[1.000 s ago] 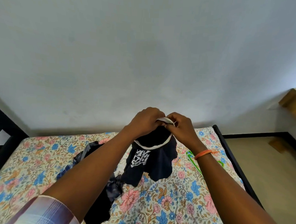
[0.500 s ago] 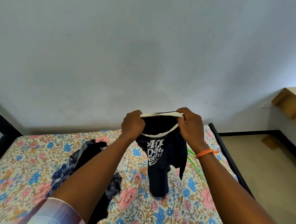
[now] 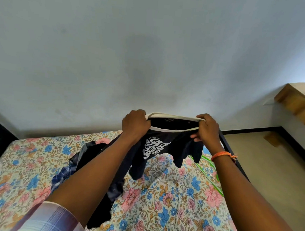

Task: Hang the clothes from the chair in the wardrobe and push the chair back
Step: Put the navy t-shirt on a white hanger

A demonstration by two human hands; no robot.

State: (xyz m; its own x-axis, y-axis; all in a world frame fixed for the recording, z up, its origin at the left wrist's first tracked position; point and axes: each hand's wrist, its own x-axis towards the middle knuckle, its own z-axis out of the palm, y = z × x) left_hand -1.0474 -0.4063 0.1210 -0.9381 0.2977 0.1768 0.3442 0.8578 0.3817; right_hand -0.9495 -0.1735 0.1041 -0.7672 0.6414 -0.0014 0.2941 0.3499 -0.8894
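Note:
A dark navy T-shirt (image 3: 180,149) with white lettering and a white neck band hangs in the air over the bed. My left hand (image 3: 135,124) grips the left side of its neck band. My right hand (image 3: 207,130) grips the right side, and the neck opening is stretched wide between the two. A green hanger (image 3: 207,167) lies on the bedsheet below my right wrist, partly hidden by the shirt and my arm. More dark and blue-checked clothes (image 3: 73,168) lie in a heap on the bed under my left forearm. No chair or wardrobe is in view.
The bed (image 3: 171,202) has a floral sheet and a black frame (image 3: 233,156) along its right side. A plain wall stands behind it. Beige floor (image 3: 276,171) lies to the right, with a wooden shelf (image 3: 297,101) on the right wall.
My hands have moved apart, pulling the neck band from bunched to stretched wide. The shirt has risen and hangs a little higher over the bed.

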